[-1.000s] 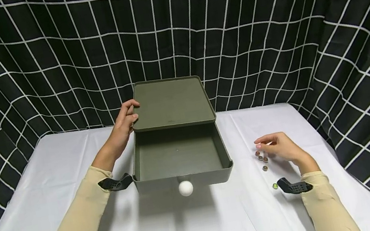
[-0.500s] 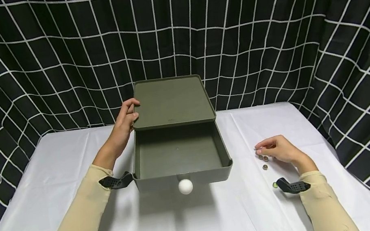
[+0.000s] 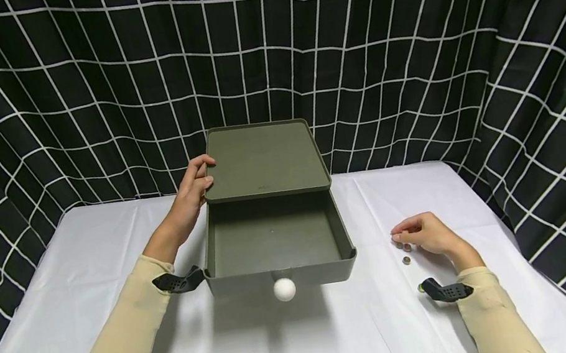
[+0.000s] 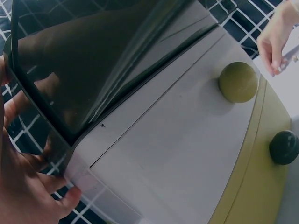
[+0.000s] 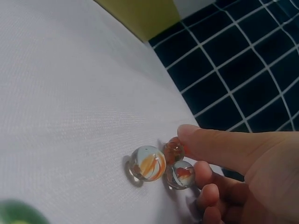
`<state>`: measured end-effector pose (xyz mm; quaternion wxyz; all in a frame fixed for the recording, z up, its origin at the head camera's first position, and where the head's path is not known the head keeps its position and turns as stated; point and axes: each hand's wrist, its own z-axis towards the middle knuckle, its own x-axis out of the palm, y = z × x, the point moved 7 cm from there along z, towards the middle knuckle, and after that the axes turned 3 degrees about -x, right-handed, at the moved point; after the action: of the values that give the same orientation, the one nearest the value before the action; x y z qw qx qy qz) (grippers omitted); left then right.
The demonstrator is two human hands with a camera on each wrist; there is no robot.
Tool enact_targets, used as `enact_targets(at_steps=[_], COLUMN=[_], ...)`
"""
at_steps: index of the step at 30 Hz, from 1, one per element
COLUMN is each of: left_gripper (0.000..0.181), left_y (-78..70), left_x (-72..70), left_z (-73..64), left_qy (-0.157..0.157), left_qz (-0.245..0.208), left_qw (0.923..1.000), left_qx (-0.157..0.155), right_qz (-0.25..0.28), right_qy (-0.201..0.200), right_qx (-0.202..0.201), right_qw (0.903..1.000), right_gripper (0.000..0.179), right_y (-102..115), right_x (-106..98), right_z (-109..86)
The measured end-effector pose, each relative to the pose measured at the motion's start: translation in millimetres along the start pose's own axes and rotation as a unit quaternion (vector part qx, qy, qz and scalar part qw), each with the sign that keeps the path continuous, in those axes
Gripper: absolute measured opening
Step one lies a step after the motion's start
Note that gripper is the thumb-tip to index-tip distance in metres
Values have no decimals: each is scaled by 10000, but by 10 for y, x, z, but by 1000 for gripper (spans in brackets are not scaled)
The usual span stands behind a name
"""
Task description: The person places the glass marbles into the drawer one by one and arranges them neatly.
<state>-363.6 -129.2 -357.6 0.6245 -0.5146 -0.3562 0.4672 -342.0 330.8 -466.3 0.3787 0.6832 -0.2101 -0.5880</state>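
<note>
My left hand (image 3: 186, 200) grips the left edge of an olive drawer chest (image 3: 264, 161). Its top drawer (image 3: 275, 244), with a white knob (image 3: 285, 290), is pulled out and holds nothing. The left wrist view shows a white drawer front (image 4: 168, 135) with an olive knob (image 4: 238, 82), then an olive one with a dark green knob (image 4: 284, 147). Right of the chest, my right hand (image 3: 430, 236) has thumb and index fingertips together at a marble mostly hidden behind the thumb. Beside them lie an amber marble (image 5: 174, 152), a red-and-white marble (image 5: 181, 175) and an orange-swirled marble (image 5: 148, 163).
A green marble (image 5: 21, 213) lies nearer the front of the table, partly behind the right wrist's black camera mount (image 3: 442, 290). White cloth (image 3: 335, 344) covers the table. Black curtains with a white grid (image 3: 248, 44) surround its back and sides.
My right hand has come slightly towards me and lower, its thumb and index finger closing over the farthest marble. The left hand and the chest stay in place.
</note>
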Motion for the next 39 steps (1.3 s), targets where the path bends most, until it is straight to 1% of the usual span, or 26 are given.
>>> enact_targets(at_steps=[5, 12, 21, 28, 34, 39], left_gripper=[28, 28, 29, 28, 27, 27], left_y=[8, 12, 6, 19, 16, 0], left_x=[2, 11, 15, 19, 13, 1], left_z=[-3, 0, -4, -5, 9, 9], left_qy=[-13, 18, 34, 9, -4, -25], left_qz=[-9, -12, 34, -25, -73, -47], left_qw=[10000, 10000, 10000, 10000, 10000, 10000], left_qx=[5, -4, -18, -35, -6, -36], right_qz=[-59, -163, -171, -293, -546, -674], right_qy=[-63, -125, -138, -235, -394, -574], right_qx=[-48, 44, -83, 21, 190, 65], right_qw=[10000, 9998, 9997, 9993, 9976, 9961], right_gripper=[25, 22, 24, 24, 25, 23], right_y=[-26, -56, -22, -69, -14, 105], right_x=[17, 29, 44, 22, -44, -116], right_z=[10, 7, 6, 11, 12, 10])
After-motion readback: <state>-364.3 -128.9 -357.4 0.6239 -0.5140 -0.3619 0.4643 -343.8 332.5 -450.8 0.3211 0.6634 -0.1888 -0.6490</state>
